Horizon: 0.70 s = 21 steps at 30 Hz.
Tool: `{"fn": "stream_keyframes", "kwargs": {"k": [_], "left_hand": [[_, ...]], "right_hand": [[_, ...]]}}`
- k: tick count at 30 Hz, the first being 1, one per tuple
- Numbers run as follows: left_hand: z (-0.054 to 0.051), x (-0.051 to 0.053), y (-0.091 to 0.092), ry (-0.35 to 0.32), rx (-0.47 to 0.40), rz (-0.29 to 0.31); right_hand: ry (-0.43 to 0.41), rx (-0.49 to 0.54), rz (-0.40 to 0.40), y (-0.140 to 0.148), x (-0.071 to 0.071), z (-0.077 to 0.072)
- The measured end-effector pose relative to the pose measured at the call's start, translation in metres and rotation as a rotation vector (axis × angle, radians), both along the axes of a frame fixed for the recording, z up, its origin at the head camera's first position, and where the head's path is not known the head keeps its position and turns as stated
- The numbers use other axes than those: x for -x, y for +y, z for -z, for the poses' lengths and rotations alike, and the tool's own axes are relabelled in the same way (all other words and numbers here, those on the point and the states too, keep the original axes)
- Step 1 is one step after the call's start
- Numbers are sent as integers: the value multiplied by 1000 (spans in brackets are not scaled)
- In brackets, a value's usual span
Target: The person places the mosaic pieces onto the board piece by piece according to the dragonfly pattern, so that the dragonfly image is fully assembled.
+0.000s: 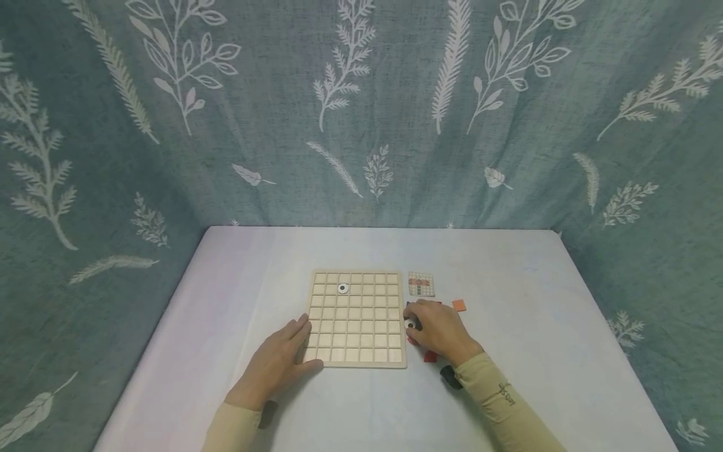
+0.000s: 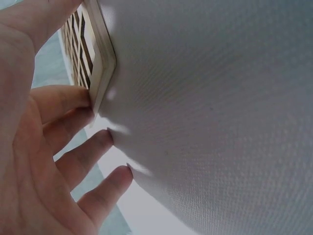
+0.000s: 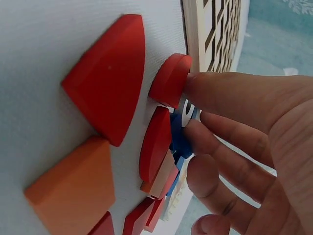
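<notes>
A pale wooden grid board (image 1: 356, 326) lies on the white table, with one round white eye piece with a black dot (image 1: 342, 288) in its upper part. My left hand (image 1: 277, 361) rests at the board's near left corner, fingers along the left edge and thumb at the near edge. Just off the board's right edge, my right hand (image 1: 440, 326) pinches a second eye piece (image 1: 410, 324) between thumb and fingertips. Close about those fingertips in the right wrist view are a red curved block (image 3: 171, 81), another red block (image 3: 155, 144) and a blue piece (image 3: 180, 137), partly hidden.
A small pattern card (image 1: 420, 290) lies right of the board's far corner. An orange square block (image 1: 459, 305) sits beyond the right hand, and a red quarter-round block (image 3: 110, 81) lies nearer me. Patterned green curtains (image 1: 361, 176) stand around the table (image 1: 565, 351).
</notes>
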<state>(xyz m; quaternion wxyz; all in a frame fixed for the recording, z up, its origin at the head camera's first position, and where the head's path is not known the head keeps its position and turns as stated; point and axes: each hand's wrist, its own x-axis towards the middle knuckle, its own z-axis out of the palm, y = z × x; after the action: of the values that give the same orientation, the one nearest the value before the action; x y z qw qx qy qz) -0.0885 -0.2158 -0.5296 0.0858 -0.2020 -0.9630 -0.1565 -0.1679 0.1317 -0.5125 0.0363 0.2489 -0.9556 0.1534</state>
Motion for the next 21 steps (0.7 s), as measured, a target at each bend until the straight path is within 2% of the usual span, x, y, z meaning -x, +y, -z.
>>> {"fn": "stream_keyframes", "kwargs": {"k": [7, 14, 21], "left_hand": [[2, 0, -1, -14, 0, -7], [2, 1, 0, -38, 18, -23], [0, 1, 1, -53, 13, -30]], "right_hand": [[-14, -16, 10, 0, 0, 3], [32, 45, -11, 3, -1, 7], [9, 51, 19, 4, -3, 4]]}}
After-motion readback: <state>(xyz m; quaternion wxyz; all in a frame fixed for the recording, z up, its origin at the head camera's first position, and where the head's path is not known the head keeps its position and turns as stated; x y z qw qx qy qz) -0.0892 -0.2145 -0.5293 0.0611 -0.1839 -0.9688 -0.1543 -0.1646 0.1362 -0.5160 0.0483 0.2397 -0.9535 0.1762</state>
